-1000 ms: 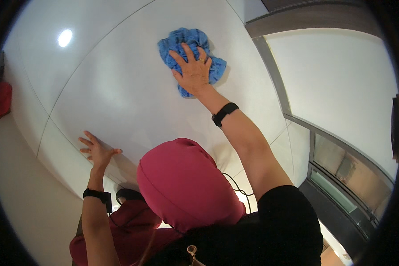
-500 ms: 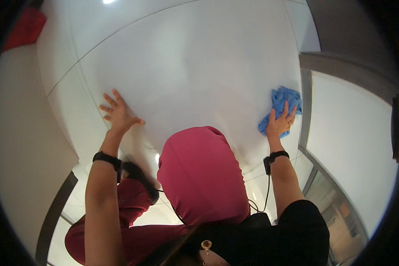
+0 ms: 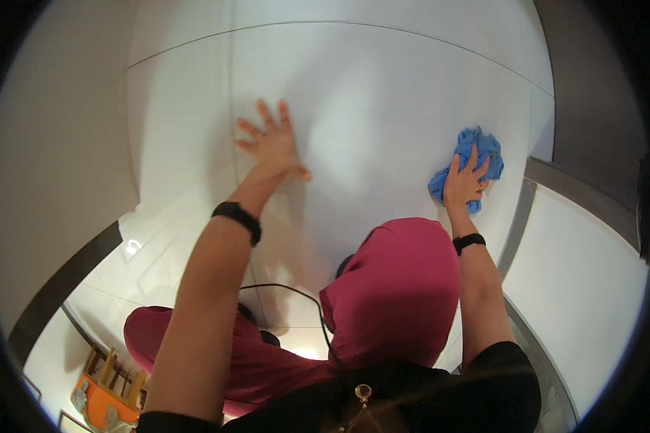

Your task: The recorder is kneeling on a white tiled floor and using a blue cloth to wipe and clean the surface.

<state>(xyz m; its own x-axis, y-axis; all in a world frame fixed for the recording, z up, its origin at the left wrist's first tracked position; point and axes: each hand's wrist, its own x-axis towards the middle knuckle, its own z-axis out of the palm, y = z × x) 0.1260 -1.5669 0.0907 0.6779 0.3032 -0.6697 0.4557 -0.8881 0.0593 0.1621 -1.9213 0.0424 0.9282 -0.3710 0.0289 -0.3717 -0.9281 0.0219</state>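
Note:
My right hand (image 3: pixel 465 180) presses a crumpled blue cloth (image 3: pixel 477 148) flat against a glossy white panel (image 3: pixel 383 108), near the panel's right edge. My left hand (image 3: pixel 271 144) rests palm down on the same white panel, fingers spread, holding nothing. Both wrists wear a black band. A pink hood (image 3: pixel 393 289) fills the lower middle between my two arms.
A grey frame strip (image 3: pixel 516 224) runs down beside the panel at the right, with another white surface (image 3: pixel 585 274) past it. A beige wall (image 3: pixel 50 144) is at the left. A black cable (image 3: pixel 289 289) hangs below. An orange object (image 3: pixel 105 393) lies on the floor at lower left.
The view swung, so the cloth and my right hand now sit at the right edge of the panel. My left hand slid up and toward the panel's middle.

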